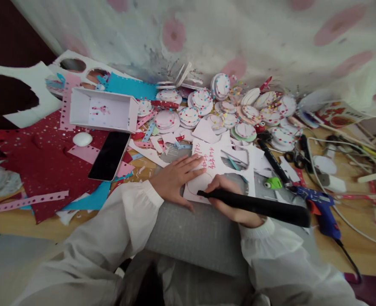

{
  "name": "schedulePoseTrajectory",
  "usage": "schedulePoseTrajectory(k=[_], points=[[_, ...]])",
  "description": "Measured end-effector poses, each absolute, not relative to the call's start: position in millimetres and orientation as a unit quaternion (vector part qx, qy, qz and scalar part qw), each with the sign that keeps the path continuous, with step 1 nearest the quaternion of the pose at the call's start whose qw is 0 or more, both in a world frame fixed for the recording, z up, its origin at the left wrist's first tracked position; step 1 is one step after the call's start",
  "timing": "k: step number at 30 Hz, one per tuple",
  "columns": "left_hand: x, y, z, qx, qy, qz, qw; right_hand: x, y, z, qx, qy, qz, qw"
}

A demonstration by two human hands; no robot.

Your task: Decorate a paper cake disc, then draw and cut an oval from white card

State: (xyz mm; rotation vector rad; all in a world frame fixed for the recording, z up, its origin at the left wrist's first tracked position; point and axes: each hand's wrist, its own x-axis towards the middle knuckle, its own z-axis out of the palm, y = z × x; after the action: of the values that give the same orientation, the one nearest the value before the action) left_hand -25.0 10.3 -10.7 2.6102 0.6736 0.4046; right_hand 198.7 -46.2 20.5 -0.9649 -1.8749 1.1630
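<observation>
My left hand (pixel 178 178) lies flat, fingers spread, pressing on a white board (pixel 192 194) with red handwriting and a drawn red circle. In my right hand (pixel 230 204) is a long black craft knife (pixel 258 206), its thick handle pointing right. The front end of the knife meets the board near the circle's lower edge; its blade is too small to make out. Under the board is a grey cutting mat (pixel 194 238). White board scraps with cut-out openings (pixel 250 174) lie just right of the work.
Several round tiered white pieces with coloured dots (pixel 189 117) crowd the back. At left are a white box (pixel 103 111), a phone (pixel 109 156), a white egg-shaped object (pixel 82 139) and red sheet (pixel 47 170). A blue glue gun (pixel 323 208), scissors (pixel 294 159) and cables are at right.
</observation>
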Motion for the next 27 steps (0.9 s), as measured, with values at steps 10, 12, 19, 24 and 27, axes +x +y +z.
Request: schedulePoseTrajectory(k=[10,12,19,24,27], points=[[-22,11,-9,0.932,0.268,0.133,0.207,192,-39,-9,-0.335,-0.757,0.453,0.332],[-23,11,-10,0.932,0.268,0.134,0.205,194,-40,-12,-0.334,-0.76,0.458,0.319],[-24,12,-12,0.933,0.261,0.138,0.206,196,-39,-18,-0.333,-0.78,0.446,0.285],[-23,13,-12,0.934,0.264,0.133,0.203,191,-38,-14,-0.316,-0.803,0.437,0.253],[-22,13,-12,0.932,0.268,0.136,0.204,190,-37,-10,-0.317,-0.796,0.445,0.26]])
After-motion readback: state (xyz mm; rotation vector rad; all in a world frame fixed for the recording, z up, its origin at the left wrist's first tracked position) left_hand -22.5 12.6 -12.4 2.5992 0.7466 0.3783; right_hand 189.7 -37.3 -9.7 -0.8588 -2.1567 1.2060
